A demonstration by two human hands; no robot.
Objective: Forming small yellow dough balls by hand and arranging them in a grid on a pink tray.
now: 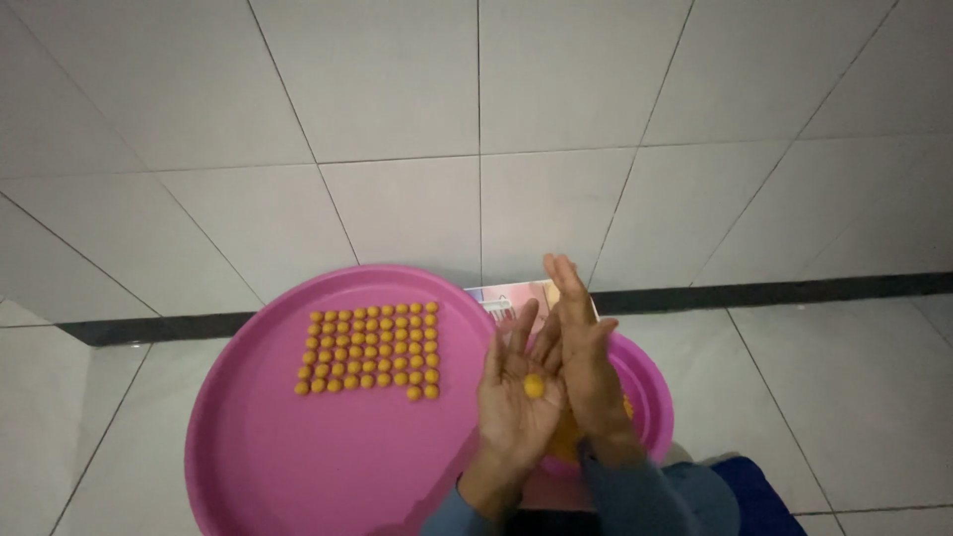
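Looking down from the head camera, the left hand (516, 397) lies palm up with its fingers spread loosely apart, and a small orange ball (534, 386) rests in the middle of the palm. The right hand (586, 352) stands on edge just right of it, fingers straight and held together, its palm pressed against the side of the left hand and close beside the ball; neither hand closes its fingers around the ball. To the left of the hands lies a large round pink tray (268, 447), and on its far half sit rows of small orange balls (369, 347) set in a neat grid, touching or nearly touching each other. Behind and under the hands, to the right, is a smaller pink bowl (650, 397) with some orange mass inside, mostly hidden by the hands. A flat printed packet (501, 298) shows at the far side between tray and bowl. Everything sits on a white tiled floor (844, 397), with a tiled wall (476, 99) beyond.
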